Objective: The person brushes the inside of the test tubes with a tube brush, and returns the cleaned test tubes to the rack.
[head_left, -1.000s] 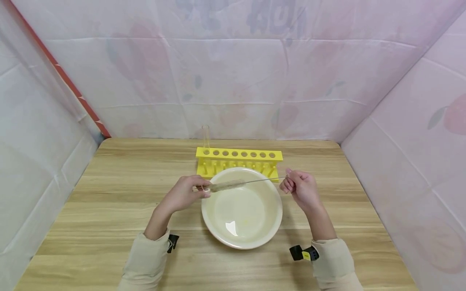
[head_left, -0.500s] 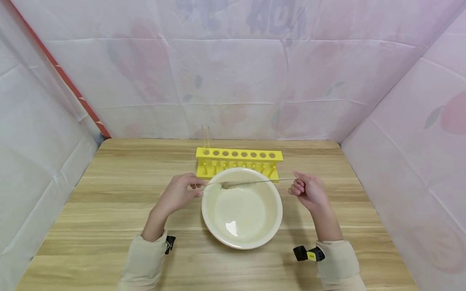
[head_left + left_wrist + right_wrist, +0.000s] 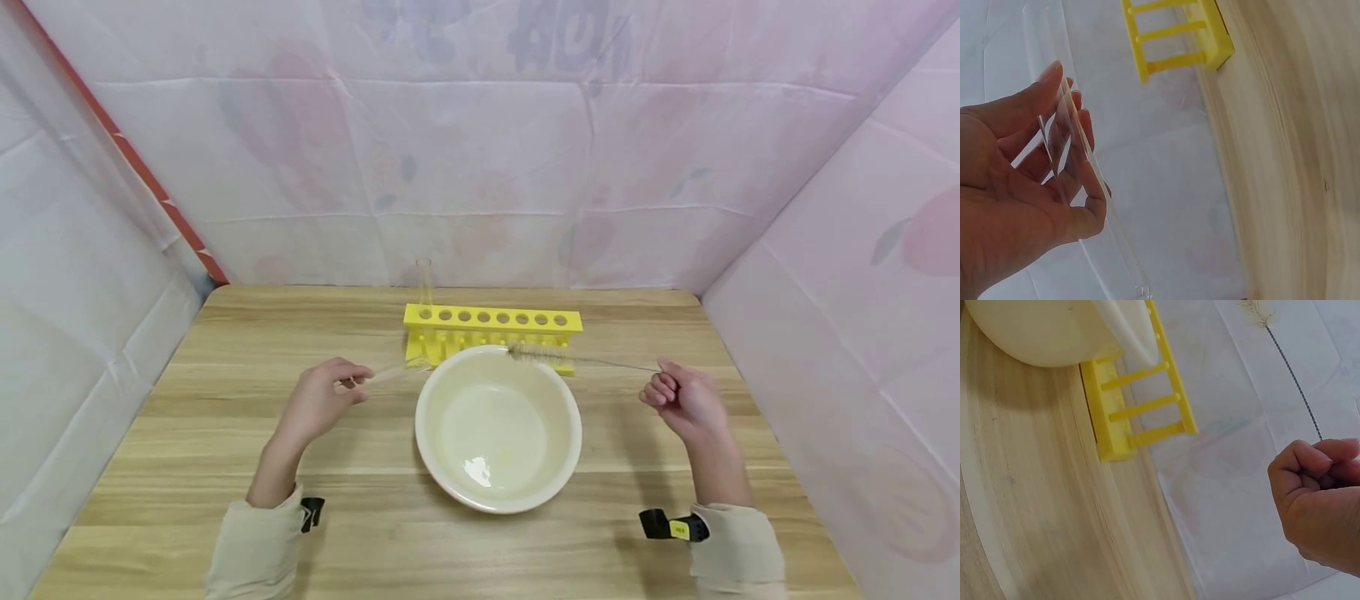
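Observation:
A clear glass test tube is held between the thumb and fingers of my left hand, left of the basin; in the head view its far end reaches toward the basin's rim. My right hand grips the twisted wire handle of a test tube brush, fingers curled round it. The bristles are out of the tube and hang over the far rim of the cream basin. In the right wrist view the brush's wire rises from the fist to pale bristles partly cut off by the frame.
Behind the basin stands a yellow test tube rack with a row of holes. Another clear test tube stands upright in its leftmost hole. The basin has a shiny reflection at its bottom. A wooden table lies beneath, with pale printed cloth walls around it.
The brush has come out of the test tube. My left hand has moved left with the tube, and my right hand has moved right with the brush.

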A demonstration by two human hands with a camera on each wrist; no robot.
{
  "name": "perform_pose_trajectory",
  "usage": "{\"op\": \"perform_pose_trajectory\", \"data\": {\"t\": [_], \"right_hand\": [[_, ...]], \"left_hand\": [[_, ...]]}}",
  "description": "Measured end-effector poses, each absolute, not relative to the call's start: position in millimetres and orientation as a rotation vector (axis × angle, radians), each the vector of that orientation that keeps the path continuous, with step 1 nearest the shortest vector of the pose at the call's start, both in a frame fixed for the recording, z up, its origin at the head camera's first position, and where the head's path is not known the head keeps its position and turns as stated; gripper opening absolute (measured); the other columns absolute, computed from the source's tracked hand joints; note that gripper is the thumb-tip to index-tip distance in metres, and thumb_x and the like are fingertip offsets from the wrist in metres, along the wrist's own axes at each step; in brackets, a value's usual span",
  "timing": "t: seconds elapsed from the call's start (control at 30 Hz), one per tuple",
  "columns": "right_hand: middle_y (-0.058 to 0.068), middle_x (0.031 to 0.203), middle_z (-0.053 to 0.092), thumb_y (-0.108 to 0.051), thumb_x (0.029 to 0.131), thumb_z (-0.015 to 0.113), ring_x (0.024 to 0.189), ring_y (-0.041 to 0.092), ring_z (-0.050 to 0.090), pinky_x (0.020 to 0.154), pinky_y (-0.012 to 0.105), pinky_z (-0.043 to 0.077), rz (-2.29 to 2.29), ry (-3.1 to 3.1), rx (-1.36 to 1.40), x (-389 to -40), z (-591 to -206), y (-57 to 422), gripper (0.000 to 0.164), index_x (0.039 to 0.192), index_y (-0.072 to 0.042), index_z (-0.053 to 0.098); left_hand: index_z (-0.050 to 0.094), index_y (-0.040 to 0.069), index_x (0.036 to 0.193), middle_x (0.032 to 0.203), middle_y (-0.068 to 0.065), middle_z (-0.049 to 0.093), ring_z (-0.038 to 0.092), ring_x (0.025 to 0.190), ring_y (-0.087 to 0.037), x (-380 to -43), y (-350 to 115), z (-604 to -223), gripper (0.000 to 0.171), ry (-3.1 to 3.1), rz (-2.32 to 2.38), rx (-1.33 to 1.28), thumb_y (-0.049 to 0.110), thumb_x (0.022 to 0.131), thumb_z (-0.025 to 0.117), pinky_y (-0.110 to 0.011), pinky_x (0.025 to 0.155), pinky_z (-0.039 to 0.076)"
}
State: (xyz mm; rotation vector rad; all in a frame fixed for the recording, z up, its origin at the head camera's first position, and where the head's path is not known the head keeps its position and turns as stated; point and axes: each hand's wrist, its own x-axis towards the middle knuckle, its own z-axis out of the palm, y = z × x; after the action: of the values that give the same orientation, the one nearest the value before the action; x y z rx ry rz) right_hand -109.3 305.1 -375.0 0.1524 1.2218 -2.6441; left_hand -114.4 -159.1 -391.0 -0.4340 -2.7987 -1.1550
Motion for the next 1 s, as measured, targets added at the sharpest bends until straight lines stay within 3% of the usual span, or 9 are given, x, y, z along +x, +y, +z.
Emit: {"op": "perform_pose_trajectory", "data": {"t": [0.27,0.77,1.0], "right_hand": [[0.003,0.057,0.017,-0.007,0.101,0.026,0.051,0.016,0.020,0.059,0.024,0.035,-2.527,1.412,0.094,-113,-374,283,0.042,0.059,-0.007,0.020],[0.003,0.052,0.024,-0.006,0.100,0.029,0.049,0.017,0.023,0.057,0.024,0.038,-2.450,1.570,0.070,-118,-373,261,0.046,0.054,-0.005,0.023],[0.002,0.051,0.028,-0.006,0.100,0.031,0.046,0.014,0.033,0.057,0.024,0.038,-2.408,1.653,0.055,-118,-373,258,0.046,0.054,-0.005,0.023]], "left_hand": [[0.069,-0.001,0.098,0.087,-0.008,0.064,0.057,0.079,-0.023,-117,-142,-393,0.025,-2.838,-1.159,-0.472,-0.001,0.073,0.073,-0.039,0.070,0.047],[0.069,0.001,0.099,0.086,-0.009,0.063,0.055,0.080,-0.021,-118,-121,-389,0.025,-2.878,-1.195,-0.499,0.001,0.074,0.072,-0.037,0.072,0.046],[0.070,0.001,0.100,0.087,-0.008,0.063,0.056,0.080,-0.021,-118,-117,-387,0.025,-2.898,-1.170,-0.491,0.002,0.075,0.073,-0.037,0.071,0.047]]}}
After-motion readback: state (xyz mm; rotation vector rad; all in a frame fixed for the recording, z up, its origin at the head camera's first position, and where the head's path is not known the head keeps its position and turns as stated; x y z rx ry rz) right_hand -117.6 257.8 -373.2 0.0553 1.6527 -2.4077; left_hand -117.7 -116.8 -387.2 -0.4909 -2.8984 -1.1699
